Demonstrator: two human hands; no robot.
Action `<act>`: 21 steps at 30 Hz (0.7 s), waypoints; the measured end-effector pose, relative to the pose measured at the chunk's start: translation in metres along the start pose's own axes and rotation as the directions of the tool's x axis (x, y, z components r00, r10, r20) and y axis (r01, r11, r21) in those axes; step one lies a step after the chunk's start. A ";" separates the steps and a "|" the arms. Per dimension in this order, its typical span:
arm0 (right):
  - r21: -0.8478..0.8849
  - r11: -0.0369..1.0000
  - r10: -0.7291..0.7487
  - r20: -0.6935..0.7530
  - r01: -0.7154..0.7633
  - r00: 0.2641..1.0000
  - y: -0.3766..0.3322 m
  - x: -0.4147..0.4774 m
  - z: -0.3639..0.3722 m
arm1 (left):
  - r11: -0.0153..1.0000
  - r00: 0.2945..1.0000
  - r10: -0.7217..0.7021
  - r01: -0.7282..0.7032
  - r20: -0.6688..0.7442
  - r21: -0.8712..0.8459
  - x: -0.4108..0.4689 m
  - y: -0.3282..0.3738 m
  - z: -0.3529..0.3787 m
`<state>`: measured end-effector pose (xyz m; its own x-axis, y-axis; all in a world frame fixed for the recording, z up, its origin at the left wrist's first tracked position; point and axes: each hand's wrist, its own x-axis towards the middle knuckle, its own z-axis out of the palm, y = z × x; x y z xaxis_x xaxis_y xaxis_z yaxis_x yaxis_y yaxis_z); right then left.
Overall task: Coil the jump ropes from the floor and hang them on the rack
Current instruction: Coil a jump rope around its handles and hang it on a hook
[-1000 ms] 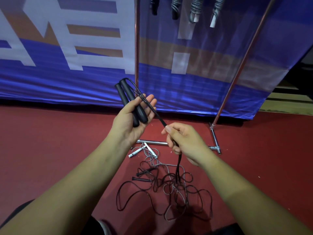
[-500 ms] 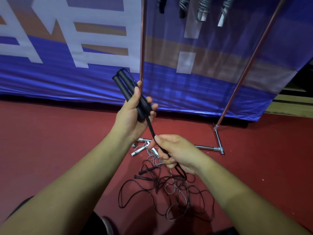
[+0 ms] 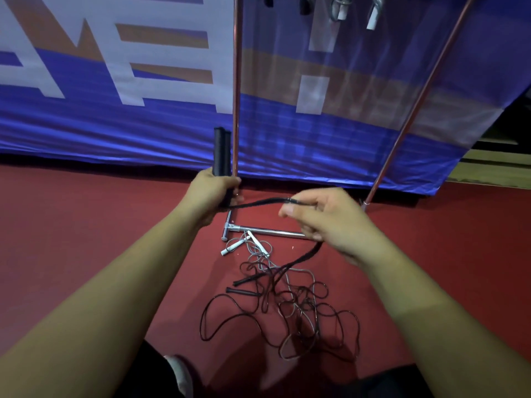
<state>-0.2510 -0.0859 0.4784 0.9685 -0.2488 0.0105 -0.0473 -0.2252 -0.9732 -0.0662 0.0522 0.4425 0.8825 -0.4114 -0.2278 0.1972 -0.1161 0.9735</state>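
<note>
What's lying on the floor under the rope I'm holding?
A tangled pile of black and grey ropes with black handles and white handles, beside the rack's base bar. Your right hand hides the bar's right end.

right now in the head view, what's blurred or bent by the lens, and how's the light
Head view: the right hand and the black cord it pinches are smeared by motion; the left hand gripping the black handles is sharper. Head view: the right rack pole leans outward, likely wide-lens distortion. Head view: dim light, sheen on the blue banner, floor tangle readable.
</note>
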 end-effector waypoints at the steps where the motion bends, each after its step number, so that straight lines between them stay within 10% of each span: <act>1: -0.033 0.999 -0.026 -0.056 0.024 0.998 -0.001 0.001 -0.005 | 0.996 0.999 -0.014 0.011 0.038 0.093 -0.002 -0.003 0.004; 7: -0.404 0.913 -0.161 -0.238 0.053 0.958 0.001 0.005 -0.036 | 0.919 0.965 -0.111 0.008 0.239 0.395 -0.006 -0.019 0.009; 21: -0.408 0.912 -0.127 -0.356 -0.032 0.926 0.012 0.013 -0.073 | 0.938 0.751 -0.206 -0.030 0.627 0.344 -0.041 -0.011 0.020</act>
<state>-0.2572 -0.1609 0.4833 0.8155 -0.5371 0.2155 -0.1736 -0.5823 -0.7943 -0.1128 0.0520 0.4405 0.3545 -0.8519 -0.3854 0.0117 -0.4081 0.9129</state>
